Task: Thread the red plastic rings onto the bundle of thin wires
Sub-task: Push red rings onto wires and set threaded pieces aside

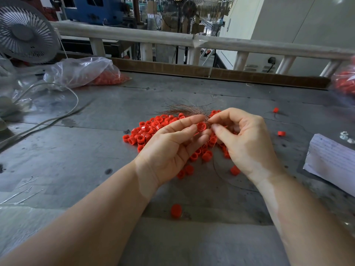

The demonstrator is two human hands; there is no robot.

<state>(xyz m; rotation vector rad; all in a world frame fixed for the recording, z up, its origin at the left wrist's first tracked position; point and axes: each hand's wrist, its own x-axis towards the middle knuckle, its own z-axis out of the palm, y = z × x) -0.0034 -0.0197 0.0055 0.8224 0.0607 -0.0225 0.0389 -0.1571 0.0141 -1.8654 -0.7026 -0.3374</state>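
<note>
A heap of red plastic rings (151,129) lies on the grey metal table (76,160) under and behind both hands. My left hand (172,148) is palm up and pinches one red ring (201,126) between thumb and fingertips. My right hand (244,139) pinches the bundle of thin copper wires (184,110) right beside that ring. The wires fan out to the far left above the heap. One thin wire trails down toward me below my right hand. Whether the wires pass through the held ring I cannot tell.
Stray rings lie at the front (176,210) and right (281,133). A plastic bag of red rings (84,72) and a white fan (25,29) sit far left, with a white cable (57,116) nearby. A paper stack (332,160) lies right; another bag (345,81) far right.
</note>
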